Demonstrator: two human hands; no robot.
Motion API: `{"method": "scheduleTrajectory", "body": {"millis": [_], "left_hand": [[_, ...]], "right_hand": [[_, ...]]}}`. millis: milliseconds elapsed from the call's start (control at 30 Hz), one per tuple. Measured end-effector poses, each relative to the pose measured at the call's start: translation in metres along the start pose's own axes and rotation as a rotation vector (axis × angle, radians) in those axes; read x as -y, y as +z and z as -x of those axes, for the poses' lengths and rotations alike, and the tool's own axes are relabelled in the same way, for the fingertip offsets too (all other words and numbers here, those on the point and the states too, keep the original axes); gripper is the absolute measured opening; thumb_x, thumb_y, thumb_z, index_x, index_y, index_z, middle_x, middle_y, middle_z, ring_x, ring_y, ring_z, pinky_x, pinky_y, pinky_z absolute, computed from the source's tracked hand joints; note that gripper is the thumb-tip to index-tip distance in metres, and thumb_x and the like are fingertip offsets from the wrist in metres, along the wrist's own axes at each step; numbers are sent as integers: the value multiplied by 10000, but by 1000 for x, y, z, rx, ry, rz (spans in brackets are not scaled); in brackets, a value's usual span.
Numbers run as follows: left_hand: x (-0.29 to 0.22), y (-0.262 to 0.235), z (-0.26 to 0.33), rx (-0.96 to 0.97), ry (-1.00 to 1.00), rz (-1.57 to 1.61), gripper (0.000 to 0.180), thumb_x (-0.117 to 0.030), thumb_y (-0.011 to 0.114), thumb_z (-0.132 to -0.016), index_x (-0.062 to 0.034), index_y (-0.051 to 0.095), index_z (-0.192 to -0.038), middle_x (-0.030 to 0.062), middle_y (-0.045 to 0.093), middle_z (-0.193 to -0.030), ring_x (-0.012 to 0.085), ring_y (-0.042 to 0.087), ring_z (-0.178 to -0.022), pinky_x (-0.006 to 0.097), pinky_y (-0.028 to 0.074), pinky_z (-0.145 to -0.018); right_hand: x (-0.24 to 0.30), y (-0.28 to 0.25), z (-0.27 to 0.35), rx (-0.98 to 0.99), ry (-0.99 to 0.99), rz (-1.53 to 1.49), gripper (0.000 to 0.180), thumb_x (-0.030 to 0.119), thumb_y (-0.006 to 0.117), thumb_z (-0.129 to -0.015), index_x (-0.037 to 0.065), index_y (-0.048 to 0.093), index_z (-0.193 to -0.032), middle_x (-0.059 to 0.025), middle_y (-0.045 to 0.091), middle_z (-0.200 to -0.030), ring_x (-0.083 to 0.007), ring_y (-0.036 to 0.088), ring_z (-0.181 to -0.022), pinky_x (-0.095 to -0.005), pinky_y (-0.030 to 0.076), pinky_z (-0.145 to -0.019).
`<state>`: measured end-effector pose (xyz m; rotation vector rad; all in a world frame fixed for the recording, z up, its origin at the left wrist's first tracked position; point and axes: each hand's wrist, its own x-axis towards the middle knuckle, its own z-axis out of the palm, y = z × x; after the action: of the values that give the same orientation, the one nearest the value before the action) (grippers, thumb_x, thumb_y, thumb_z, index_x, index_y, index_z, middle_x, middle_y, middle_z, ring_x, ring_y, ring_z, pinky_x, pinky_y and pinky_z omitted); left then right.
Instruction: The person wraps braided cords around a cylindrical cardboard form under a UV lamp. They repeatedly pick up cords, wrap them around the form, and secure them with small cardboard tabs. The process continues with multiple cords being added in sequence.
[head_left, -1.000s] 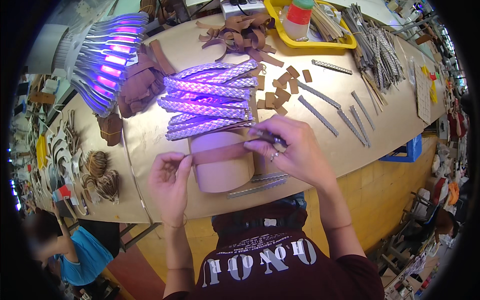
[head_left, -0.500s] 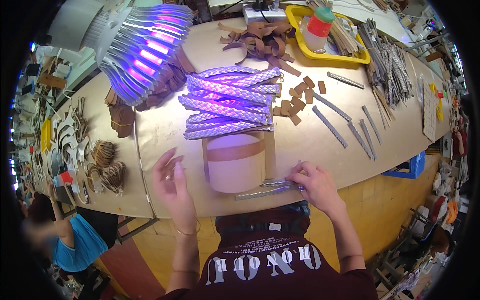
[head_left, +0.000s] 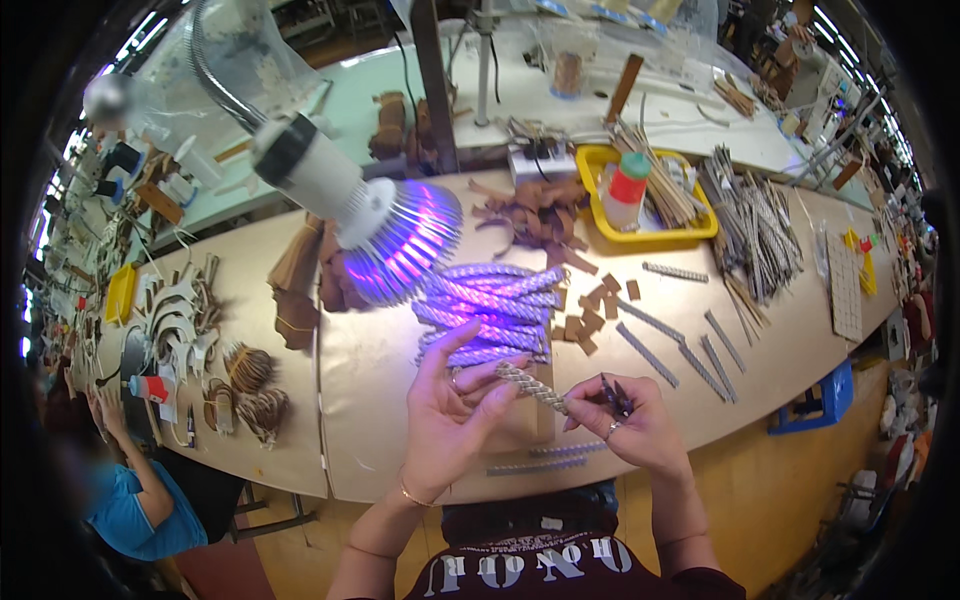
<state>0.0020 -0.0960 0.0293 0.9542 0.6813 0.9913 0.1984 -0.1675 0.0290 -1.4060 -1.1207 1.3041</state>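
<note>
Between my two hands runs a short grey braided strip, raised above the table. My left hand pinches its left end between thumb and fingers. The right end is in the fingertips of my right hand, which also has a small dark tool tucked in it, perhaps snips; its kind is unclear. Behind my left hand lies a pile of braided straps, tinted violet by a finned lamp. A tan block or form stands below the strip, mostly hidden. Braided strips lie near the front edge.
Small brown leather pieces and loose grey strips lie to the right. Farther back are a yellow tray with a red-and-green bottle and brown leather scraps. A person in a blue top sits at left.
The view has tilted up, showing more of the far benches. My right hand has lifted from the strips at the front edge; my left hand has come to meet it on the braided strip.
</note>
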Motion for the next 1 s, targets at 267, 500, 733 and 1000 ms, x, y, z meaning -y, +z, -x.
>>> {"method": "scheduleTrajectory", "body": {"millis": [267, 500, 733, 1000], "left_hand": [[-3, -28, -39, -189, 129, -4, 430, 7, 593, -907, 50, 416, -1297, 162, 680, -1015, 153, 668, -854, 282, 574, -775], [-5, -48, -31, -389, 302, 23, 430, 37, 588, -894, 47, 412, -1286, 153, 681, -972, 172, 675, -830, 279, 559, -763], [9, -28, 19, -366, 94, -182, 459, 73, 637, -842, 56, 412, -1242, 208, 688, -956, 223, 698, -859, 278, 561, -774], [11, -36, 30, -318, -39, -146, 517, 69, 697, -803, 41, 442, -1252, 148, 694, -909, 183, 689, -858, 259, 558, -774]], "right_hand": [[23, 10, -45, 126, 12, -14, 262, 141, 659, -906, -22, 644, -1111, -68, 686, -827, -114, 658, -803, -251, 514, -748], [17, 18, -60, -127, -92, -290, 437, 17, 728, -802, -11, 559, -1204, -110, 675, -1002, -178, 673, -902, -270, 516, -786], [7, 34, -74, -77, -32, -765, 270, 50, 703, -841, -4, 611, -1089, -15, 625, -852, -57, 526, -661, -196, 381, -572], [28, 67, -85, -86, -5, -231, 244, 113, 701, -871, -10, 666, -1080, -49, 683, -948, -81, 617, -836, -232, 499, -765]]}}
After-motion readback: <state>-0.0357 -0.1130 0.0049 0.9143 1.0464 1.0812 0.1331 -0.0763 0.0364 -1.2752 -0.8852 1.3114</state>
